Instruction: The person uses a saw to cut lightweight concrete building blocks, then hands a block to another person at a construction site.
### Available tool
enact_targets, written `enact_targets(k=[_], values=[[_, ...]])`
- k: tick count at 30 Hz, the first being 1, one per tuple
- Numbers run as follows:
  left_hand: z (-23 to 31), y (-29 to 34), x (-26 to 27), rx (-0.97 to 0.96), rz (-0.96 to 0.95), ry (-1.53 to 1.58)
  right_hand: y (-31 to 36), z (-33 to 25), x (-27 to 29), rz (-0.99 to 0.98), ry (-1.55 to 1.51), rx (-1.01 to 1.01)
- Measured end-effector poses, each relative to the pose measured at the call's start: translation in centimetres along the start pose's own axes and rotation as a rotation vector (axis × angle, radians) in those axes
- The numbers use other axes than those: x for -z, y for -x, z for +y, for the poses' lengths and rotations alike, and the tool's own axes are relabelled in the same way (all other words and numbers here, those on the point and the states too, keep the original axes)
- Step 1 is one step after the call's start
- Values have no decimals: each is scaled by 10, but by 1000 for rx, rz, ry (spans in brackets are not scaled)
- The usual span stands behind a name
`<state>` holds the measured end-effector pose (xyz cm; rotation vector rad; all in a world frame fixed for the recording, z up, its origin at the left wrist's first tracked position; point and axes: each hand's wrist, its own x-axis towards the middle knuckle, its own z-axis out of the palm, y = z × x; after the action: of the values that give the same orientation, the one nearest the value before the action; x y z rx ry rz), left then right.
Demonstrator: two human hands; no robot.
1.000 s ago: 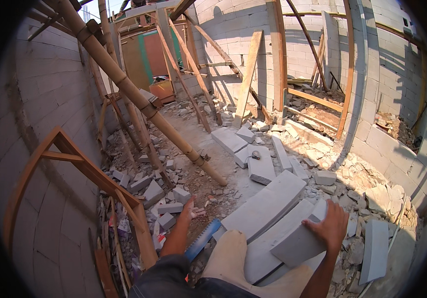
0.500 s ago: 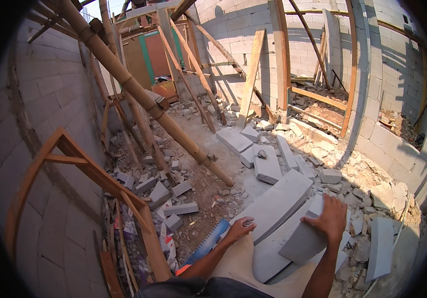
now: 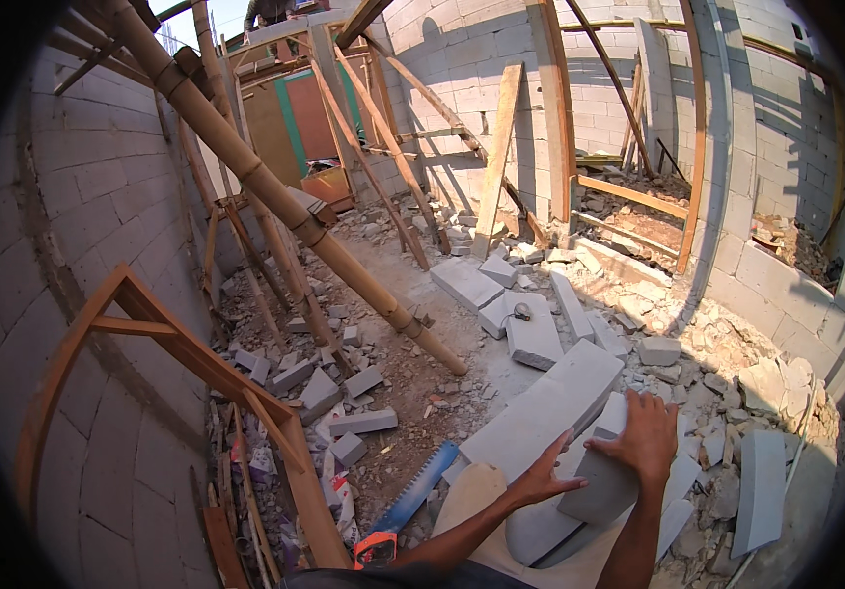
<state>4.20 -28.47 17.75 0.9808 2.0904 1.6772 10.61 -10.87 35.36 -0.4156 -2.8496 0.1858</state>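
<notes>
A cut grey lightweight block [image 3: 601, 488] stands tilted on the long blocks in front of me. My right hand [image 3: 644, 437] grips its upper end, fingers over the top edge and thumb along the near face. Close to the block's left side is my left hand [image 3: 548, 478], fingers stretched and thumb apart, with nothing in it. Beneath and beyond lies a long pale block [image 3: 545, 398]. Left of my knee rests a handsaw [image 3: 417, 491] with a blue toothed blade and an orange-and-black handle.
A bamboo pole [image 3: 295, 211] slants across the left. Near the left wall stands a wooden frame [image 3: 196, 358]. Block offcuts [image 3: 363, 422] and rubble [image 3: 727, 393] cover the ground on both sides. A small round object [image 3: 522, 311] sits on a farther block.
My left hand has moved right toward the block and its fingers have opened out. The saw's orange handle shows more now. My right hand stays on the block.
</notes>
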Motion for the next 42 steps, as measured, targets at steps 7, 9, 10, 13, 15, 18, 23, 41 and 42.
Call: enact_targets(k=[7, 9, 10, 13, 15, 18, 23, 41, 42], values=[[6, -40, -19, -150, 34, 0, -3, 4, -9, 34, 10, 19], [2, -50, -21, -174, 43, -30, -3, -1, -6, -5, 36, 16], [1, -49, -23, -165, 37, -24, -3, -3, -5, -23, 47, 14], [4, -51, -27, -155, 18, 3, -1, 1, -2, -22, 39, 34], [-7, -50, -27, -146, 16, 24, -1, 2, -5, 11, 10, 66], [3, -48, -25, -60, -35, 170, -2, 5, -8, 30, 1, 80], [-5, -48, -28, -112, 0, 113, -1, 3, -10, 58, 4, 96], [5, -43, -28, -89, -9, 146, 0, 4, -11, 60, 20, 102], [5, -44, -28, -90, -14, 166, 1, 4, -11, 59, 18, 101]])
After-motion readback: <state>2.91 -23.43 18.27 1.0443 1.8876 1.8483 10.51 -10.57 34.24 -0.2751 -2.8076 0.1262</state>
